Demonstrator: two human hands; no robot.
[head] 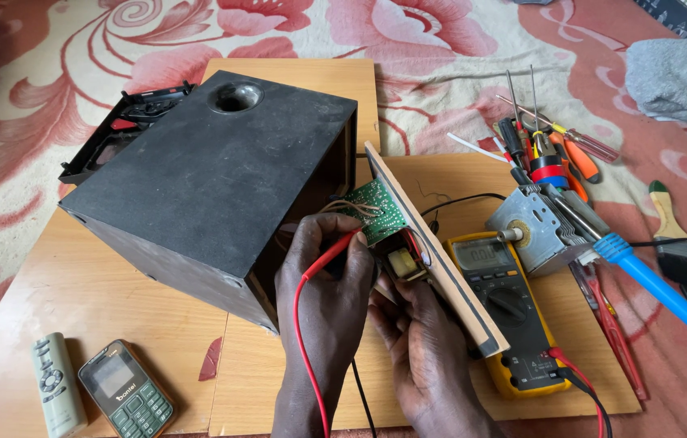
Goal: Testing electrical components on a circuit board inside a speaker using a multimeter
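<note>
A large black speaker cabinet (205,174) lies on a low wooden board (75,292), its back open. A wooden back panel (432,251) with a green circuit board (376,209) and a small transformer (402,264) is tilted out of the opening. My left hand (323,280) holds a red multimeter probe (335,251) with its tip against the circuit board. Under the panel's lower end, by the transformer, my right hand (424,341) grips the panel. Whether it also holds the black probe is hidden. A yellow multimeter (506,312) lies just right of the panel.
Screwdrivers (558,146), tape rolls (549,169), a metal motor-like part (534,231), a blue-handled tool (660,288) and a paintbrush (676,243) lie at right. A grey remote (58,385) and a small mobile phone (126,391) sit at the board's near left. A black plastic panel (120,130) lies behind the cabinet.
</note>
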